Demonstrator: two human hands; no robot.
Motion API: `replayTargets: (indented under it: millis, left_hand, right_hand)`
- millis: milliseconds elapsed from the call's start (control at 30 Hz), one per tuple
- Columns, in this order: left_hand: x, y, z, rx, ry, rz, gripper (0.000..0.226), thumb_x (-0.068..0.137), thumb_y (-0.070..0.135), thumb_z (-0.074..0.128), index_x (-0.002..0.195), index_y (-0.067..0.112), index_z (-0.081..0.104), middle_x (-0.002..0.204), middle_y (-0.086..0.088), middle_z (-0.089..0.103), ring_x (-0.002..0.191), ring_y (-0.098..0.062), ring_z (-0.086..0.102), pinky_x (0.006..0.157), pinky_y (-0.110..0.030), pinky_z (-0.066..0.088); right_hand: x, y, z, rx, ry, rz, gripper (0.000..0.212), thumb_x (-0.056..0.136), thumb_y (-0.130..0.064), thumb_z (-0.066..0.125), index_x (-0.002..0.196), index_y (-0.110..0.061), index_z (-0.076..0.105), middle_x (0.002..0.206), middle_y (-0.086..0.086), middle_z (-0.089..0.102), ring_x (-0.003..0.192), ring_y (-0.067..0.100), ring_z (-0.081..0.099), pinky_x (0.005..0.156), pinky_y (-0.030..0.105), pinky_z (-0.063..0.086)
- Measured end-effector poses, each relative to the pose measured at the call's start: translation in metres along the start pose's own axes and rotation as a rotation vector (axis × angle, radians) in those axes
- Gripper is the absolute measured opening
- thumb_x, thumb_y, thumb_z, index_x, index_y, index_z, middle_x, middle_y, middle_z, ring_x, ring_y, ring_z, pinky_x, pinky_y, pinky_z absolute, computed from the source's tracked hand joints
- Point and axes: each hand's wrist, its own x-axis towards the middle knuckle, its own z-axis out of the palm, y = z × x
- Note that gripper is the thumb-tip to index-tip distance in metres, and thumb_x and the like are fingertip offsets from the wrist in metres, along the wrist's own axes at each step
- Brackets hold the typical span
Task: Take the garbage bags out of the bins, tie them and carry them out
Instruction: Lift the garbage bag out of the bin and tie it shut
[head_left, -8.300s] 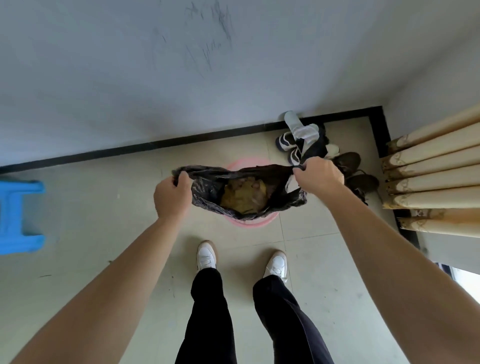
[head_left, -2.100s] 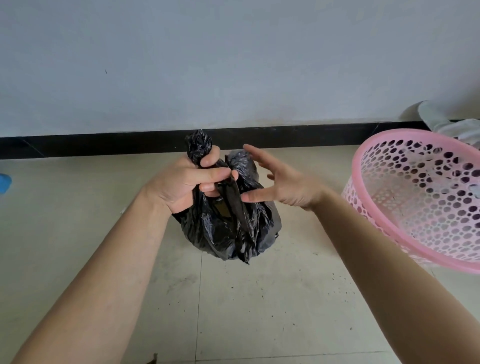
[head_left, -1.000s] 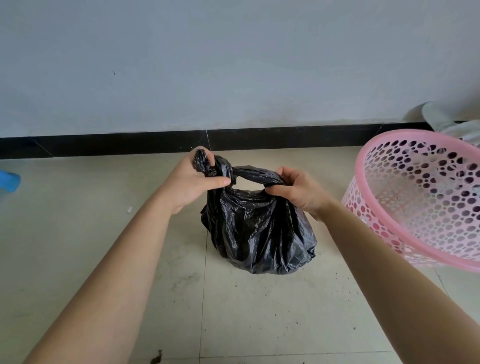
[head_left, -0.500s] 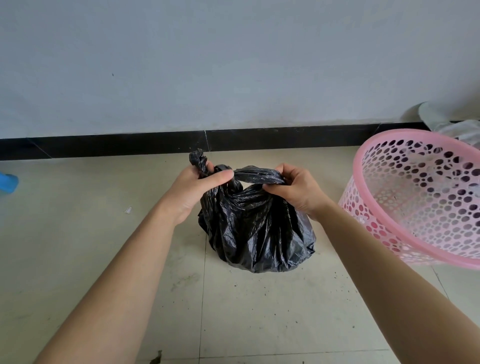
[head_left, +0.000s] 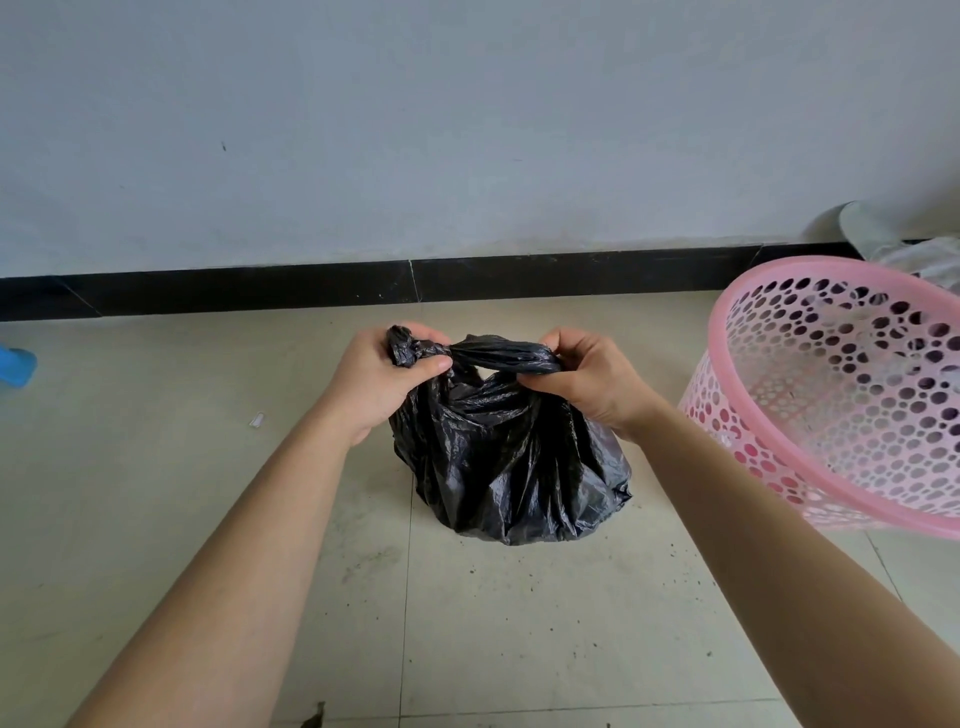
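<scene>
On the floor (head_left: 467, 623) mid-scene, left of the bin (head_left: 831, 395): pinching the bag (head_left: 509, 467) by its twisted ears, left hand (head_left: 382, 382) and right hand (head_left: 592, 384) both closed on plastic, pulling apart, probably to cinch the knot while the floor is taking the weight.

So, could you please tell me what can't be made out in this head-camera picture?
- Contents of the black bag: hidden by its opaque plastic.
- Whether the knot is finished: the left hand and right hand cover both ends of the twisted strip.
- Pink basket: cut off by the right edge.
- Blue object: cut off by the left edge, unidentifiable.
- Grey things behind the basket: partly hidden, unclear.
</scene>
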Motion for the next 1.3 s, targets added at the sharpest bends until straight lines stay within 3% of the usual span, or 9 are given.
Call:
replayTargets:
  millis: [200,367,600,733,833,933,1100,1200,1300]
  left_hand:
    - [-0.008,-0.013,0.008,-0.311,0.166,-0.042,0.036,0.078,-0.007,0.076,0.071,0.028,0.075,0.080,0.006,0.074,0.082,-0.015,0.069,0.088,-0.033,0.053]
    - [-0.019,-0.012,0.009,-0.381,0.067,-0.029,0.035,0.080,-0.007,0.075,0.076,0.028,0.077,0.086,0.004,0.074,0.087,-0.016,0.069,0.090,-0.036,0.053]
    - [-0.025,0.011,0.012,-0.422,-0.219,-0.034,0.022,0.092,0.029,0.063,0.112,0.023,0.072,0.116,-0.002,0.072,0.115,-0.020,0.066,0.102,-0.040,0.049]
    - [-0.025,0.015,0.025,-0.529,-0.080,0.018,0.047,0.105,0.048,0.033,0.123,0.023,0.068,0.133,-0.001,0.065,0.130,-0.017,0.056,0.113,-0.043,0.039]
    - [-0.027,0.014,0.035,-0.637,0.099,-0.098,0.051,0.108,0.043,0.030,0.100,0.014,0.071,0.119,-0.002,0.073,0.116,-0.016,0.066,0.099,-0.036,0.050]
    - [-0.017,-0.009,0.016,-0.591,0.391,-0.304,0.043,0.107,0.040,0.037,0.073,0.021,0.056,0.104,0.002,0.076,0.111,-0.014,0.064,0.085,-0.034,0.043]
    - [-0.012,-0.041,-0.014,-0.634,0.703,-0.488,0.041,0.106,0.040,0.038,0.070,0.022,0.045,0.082,0.003,0.064,0.066,-0.011,0.052,0.067,-0.028,0.037]
    - [-0.016,-0.035,-0.006,-0.694,0.662,-0.461,0.046,0.106,0.049,0.033,0.071,0.020,0.042,0.078,-0.002,0.069,0.055,-0.013,0.053,0.061,-0.029,0.041]
    - [-0.023,-0.035,0.009,-0.696,0.490,-0.474,0.052,0.101,0.062,0.027,0.088,0.017,0.048,0.090,-0.013,0.072,0.060,-0.021,0.068,0.053,-0.030,0.042]
  right_hand:
    - [-0.013,0.004,-0.004,0.013,-0.322,0.322,0.052,0.084,-0.052,0.072,0.110,-0.008,0.068,0.109,0.013,0.072,0.103,0.033,0.068,0.104,0.046,0.048]
    - [-0.013,0.011,-0.001,-0.027,-0.192,0.370,0.085,0.071,-0.092,0.046,0.135,-0.037,0.055,0.136,0.003,0.060,0.128,0.022,0.056,0.118,0.047,0.033]
    - [-0.004,-0.017,0.019,0.500,0.140,0.244,0.032,0.096,-0.045,0.060,0.101,-0.013,0.062,0.110,0.010,0.068,0.106,0.025,0.064,0.105,0.054,0.047]
    - [-0.003,-0.033,0.016,0.910,0.275,0.132,0.035,0.108,-0.023,0.034,0.081,-0.011,0.052,0.100,0.008,0.074,0.098,0.027,0.067,0.100,0.047,0.050]
    - [-0.003,-0.030,0.005,1.072,0.392,0.125,0.027,0.106,-0.014,0.027,0.084,-0.010,0.044,0.068,0.005,0.065,0.079,0.026,0.067,0.084,0.040,0.055]
    - [-0.001,-0.015,-0.024,1.083,0.667,0.129,0.027,0.100,-0.007,0.024,0.077,-0.016,0.034,0.049,-0.001,0.032,0.045,0.018,0.041,0.062,0.033,0.052]
    - [0.002,-0.008,-0.026,0.973,0.752,0.136,0.026,0.095,-0.004,0.025,0.075,-0.019,0.029,0.053,-0.004,0.021,0.043,0.013,0.021,0.051,0.029,0.037]
    - [0.004,-0.011,-0.018,0.816,0.798,0.126,0.020,0.099,-0.009,0.032,0.081,-0.016,0.036,0.053,-0.004,0.029,0.042,0.013,0.030,0.053,0.030,0.044]
    - [0.001,-0.009,-0.019,0.449,0.701,0.142,0.007,0.102,-0.019,0.044,0.101,-0.014,0.049,0.075,0.002,0.059,0.067,0.015,0.060,0.084,0.037,0.055]
